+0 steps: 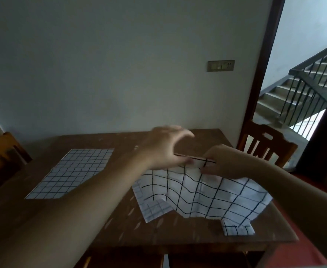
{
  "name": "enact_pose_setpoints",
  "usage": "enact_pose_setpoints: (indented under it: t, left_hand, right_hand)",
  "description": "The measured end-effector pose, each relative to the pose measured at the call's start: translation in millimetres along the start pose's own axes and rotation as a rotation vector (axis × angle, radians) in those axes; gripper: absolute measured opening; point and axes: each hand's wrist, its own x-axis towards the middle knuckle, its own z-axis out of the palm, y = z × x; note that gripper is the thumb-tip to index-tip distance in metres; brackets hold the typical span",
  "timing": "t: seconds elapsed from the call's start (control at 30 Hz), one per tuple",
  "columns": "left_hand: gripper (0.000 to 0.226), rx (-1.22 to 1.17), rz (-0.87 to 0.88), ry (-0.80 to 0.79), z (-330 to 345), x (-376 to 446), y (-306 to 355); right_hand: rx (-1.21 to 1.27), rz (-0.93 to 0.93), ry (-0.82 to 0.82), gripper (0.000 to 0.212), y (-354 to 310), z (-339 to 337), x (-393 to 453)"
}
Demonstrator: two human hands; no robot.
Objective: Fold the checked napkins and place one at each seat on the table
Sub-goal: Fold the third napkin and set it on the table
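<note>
A white napkin with black checks (201, 194) hangs lifted above the right half of the wooden table (120, 225). My right hand (226, 163) pinches its upper edge. My left hand (164, 147) is beside it at the same edge, thumb at the cloth and fingers spread and blurred. Under the lifted napkin lies another checked napkin (153, 209), with a corner (238, 229) showing near the table's front right. A third checked napkin (71, 173) lies flat on the left half of the table.
A wooden chair (267, 146) stands at the table's right end and another chair (2, 151) at its left end. The table's far edge meets a wall. An open doorway at the right leads to stairs with a railing (313, 84).
</note>
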Motion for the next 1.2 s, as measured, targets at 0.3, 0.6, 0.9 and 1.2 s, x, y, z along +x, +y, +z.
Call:
enact_pose_setpoints:
  t: [0.3,0.6,0.9,1.2]
  left_hand:
    - [0.031,-0.133,-0.171,-0.235,20.5,3.4,-30.9]
    - [0.017,-0.507,-0.039,-0.172,32.3,21.1,5.8]
    - [0.020,-0.552,-0.063,-0.257,37.5,15.0,-0.6]
    - [0.022,-0.609,-0.020,-0.269,32.4,9.4,-8.5]
  right_hand:
    - [0.057,0.052,0.108,0.011,33.2,-39.7,-30.3]
    - [0.242,-0.033,0.286,0.001,14.4,-47.8,-33.7]
    - [0.382,-0.110,0.234,0.029,19.9,-54.8,-40.1]
    - [0.430,-0.050,0.454,0.015,18.1,-49.9,-32.7]
